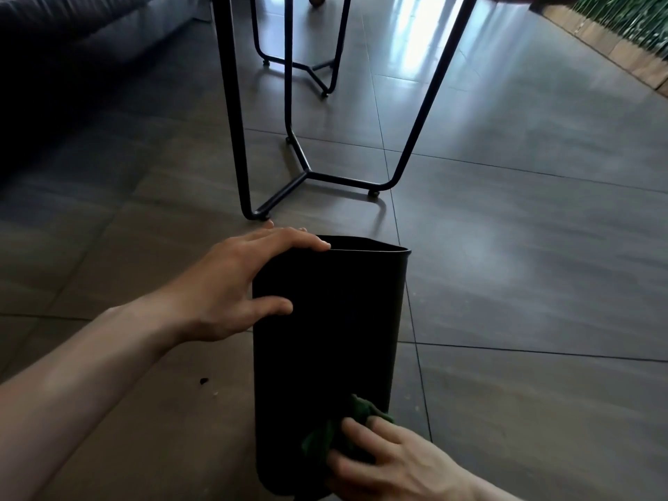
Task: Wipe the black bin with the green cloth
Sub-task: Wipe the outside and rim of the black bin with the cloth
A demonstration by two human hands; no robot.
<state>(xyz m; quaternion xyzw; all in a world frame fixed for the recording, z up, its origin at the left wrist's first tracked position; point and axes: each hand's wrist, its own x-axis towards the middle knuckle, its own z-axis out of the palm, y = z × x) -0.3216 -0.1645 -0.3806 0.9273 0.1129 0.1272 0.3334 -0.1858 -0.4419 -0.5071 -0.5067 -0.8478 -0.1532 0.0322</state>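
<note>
The black bin [332, 341] lies tipped on the tiled floor with its open mouth pointing away from me. My left hand [238, 283] grips its left side near the rim, fingers curled over the top edge and thumb pressed on the wall. My right hand [390, 464] presses the crumpled dark green cloth [336, 432] against the bin's wall near its base. Part of the cloth is hidden under my fingers.
A black metal table frame [307, 171] stands on the floor just beyond the bin, with a second frame [311, 66] behind it. A dark sofa [72, 38] fills the upper left. A small dark crumb [204, 380] lies on the tiles to the left.
</note>
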